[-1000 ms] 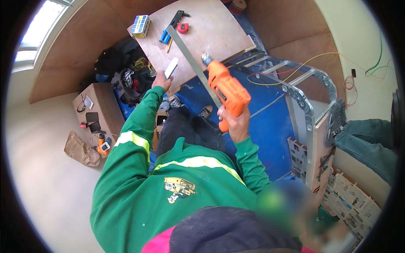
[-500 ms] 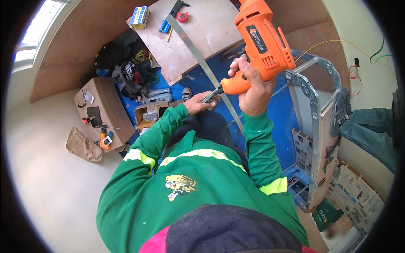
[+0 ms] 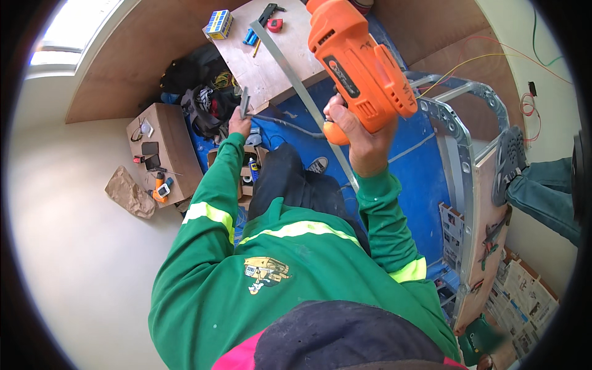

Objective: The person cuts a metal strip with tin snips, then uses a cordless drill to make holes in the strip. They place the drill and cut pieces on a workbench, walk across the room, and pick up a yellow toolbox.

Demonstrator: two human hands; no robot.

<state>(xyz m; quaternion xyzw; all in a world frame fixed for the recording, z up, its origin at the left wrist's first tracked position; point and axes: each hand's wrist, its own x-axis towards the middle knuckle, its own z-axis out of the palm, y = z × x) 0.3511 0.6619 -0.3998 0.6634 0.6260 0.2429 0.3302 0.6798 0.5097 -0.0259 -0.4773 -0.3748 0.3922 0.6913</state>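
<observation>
My right hand is wrapped round the handle of an orange power drill, raised in front of me with its front end at the top edge of the view. Off to the left, my left hand is closed on a small grey metal piece that sticks up above the fingers. The drill's dark cord stretches from the handle's base to this hand; whether the fingers pinch it too, I cannot tell. A long silver metal strip slants down from the wooden table, passing behind my right hand.
On the table are a small box, a blue-black tool and a red tape measure. A metal ladder platform stands at right, with another person's clog on it. A wooden box holds small items at left.
My left hand has moved left, away from the drill's handle, carrying the grey piece; the cord now shows stretched between them. The drill has shifted slightly left and tilted.
</observation>
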